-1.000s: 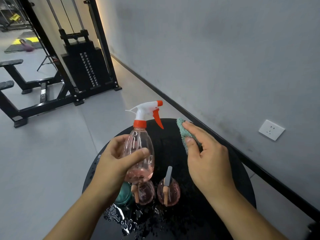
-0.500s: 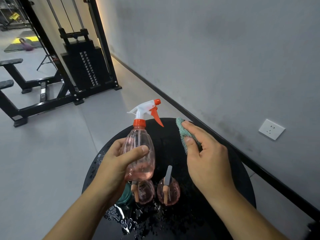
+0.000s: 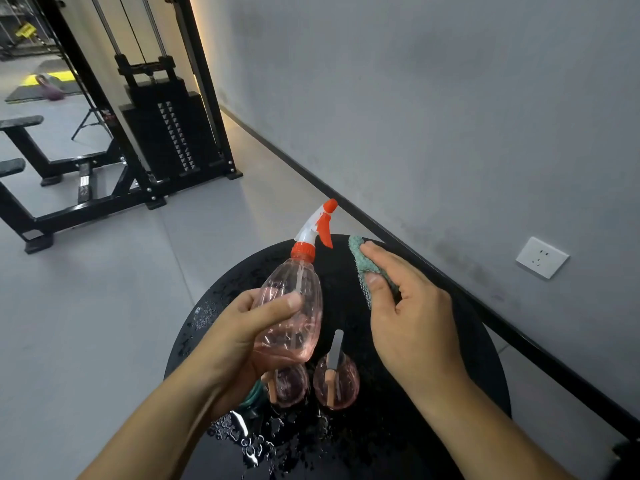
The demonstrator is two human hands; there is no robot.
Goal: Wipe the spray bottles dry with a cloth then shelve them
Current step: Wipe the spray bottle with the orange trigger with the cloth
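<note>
The left hand [image 3: 239, 334] held a pink spray bottle [image 3: 291, 313] at the centre of the frame, its grip wrapped round the lower body with the thumb laid across the front. The bottle was lifted off the round black bench [image 3: 478, 358] and leaned with its orange-and-white trigger head [image 3: 317, 225] toward the upper right. That tilt probably served to turn the bottle's side toward the cloth, and holding it low left the shoulder and neck bare for wiping.

The right hand [image 3: 412, 320], just right of centre, pinched a teal cloth [image 3: 363, 265] between thumb and forefinger, the grip closed on it so that a pad of fabric stood out past the fingertips. The cloth sat near the bottle's neck but apart from it, so the wipe on this bottle looked about to start rather than under way.

Two more pink bottles [image 3: 336, 382] stood on the bench below the hands, seen from above, with a greenish object [image 3: 254, 396] partly hidden behind the left wrist. Water droplets [image 3: 249, 441] lay scattered over the lower left of the bench top, which would explain lifting a bottle clear before drying it: set back on that wet patch, its base would pick up water again.

No shelf showed anywhere in view, so shelving seemed well off, with three bottles apparently yet to dry.
</note>
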